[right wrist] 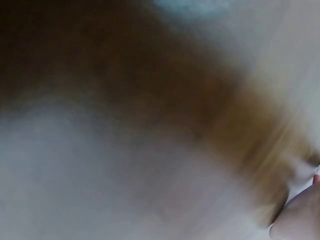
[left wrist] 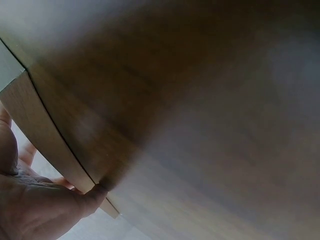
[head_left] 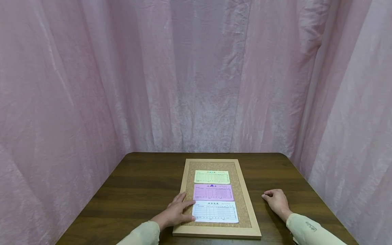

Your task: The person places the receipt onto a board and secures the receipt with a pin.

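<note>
A cork board (head_left: 243, 207) in a pale wooden frame lies on the table. Three printed form slips run down it: a light green slip (head_left: 214, 177), a purple slip (head_left: 218, 193) and a white slip (head_left: 215, 213). A small purple spot and a light-blue spot mark the top edges of the upper two. My left hand (head_left: 175, 211) rests over the board's left frame, fingers spread, thumb and forefinger touching the white slip's left edge. Right of the board, my right hand (head_left: 277, 202) has curled fingers; thumb and forefinger pinch a small whitish thing, too small to identify.
The dark wooden table (head_left: 122, 197) extends on both sides of the board. Pink curtains (head_left: 196, 85) hang behind it and along both sides. Both wrist views are largely blurred; the left one shows the hand (left wrist: 45, 205) beside wood.
</note>
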### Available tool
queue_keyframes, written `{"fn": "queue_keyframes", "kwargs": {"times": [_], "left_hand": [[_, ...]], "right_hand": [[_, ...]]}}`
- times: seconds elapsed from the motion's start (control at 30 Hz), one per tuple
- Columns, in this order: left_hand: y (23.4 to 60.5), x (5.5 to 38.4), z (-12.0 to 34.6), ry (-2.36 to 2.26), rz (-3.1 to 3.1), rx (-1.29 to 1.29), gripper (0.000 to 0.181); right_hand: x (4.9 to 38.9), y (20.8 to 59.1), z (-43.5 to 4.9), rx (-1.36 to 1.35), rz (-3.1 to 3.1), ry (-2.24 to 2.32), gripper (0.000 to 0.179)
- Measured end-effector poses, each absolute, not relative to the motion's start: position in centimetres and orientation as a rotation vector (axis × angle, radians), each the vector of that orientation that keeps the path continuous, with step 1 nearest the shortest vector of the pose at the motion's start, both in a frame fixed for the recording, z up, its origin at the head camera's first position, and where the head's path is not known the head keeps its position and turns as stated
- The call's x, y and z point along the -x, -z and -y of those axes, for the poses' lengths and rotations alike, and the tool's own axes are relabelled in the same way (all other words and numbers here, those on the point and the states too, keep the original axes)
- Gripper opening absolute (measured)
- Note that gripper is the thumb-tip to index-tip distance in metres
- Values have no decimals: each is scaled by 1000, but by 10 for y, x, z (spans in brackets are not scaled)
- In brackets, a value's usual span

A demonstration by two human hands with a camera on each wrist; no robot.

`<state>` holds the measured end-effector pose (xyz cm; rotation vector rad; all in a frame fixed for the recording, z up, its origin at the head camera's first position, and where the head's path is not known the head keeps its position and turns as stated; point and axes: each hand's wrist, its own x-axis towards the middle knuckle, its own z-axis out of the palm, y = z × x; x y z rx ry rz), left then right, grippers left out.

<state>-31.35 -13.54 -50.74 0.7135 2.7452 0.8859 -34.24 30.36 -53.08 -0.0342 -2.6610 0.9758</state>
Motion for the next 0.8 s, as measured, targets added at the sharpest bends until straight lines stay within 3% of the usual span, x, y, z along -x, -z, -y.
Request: {"fn": "queue_keyframes", "kwargs": {"times": [0.8], "left_hand": [[509,313,135,-877,-2760,-734,65]], "right_hand": [[344,518,-310,83,2765,-1089,18]]}}
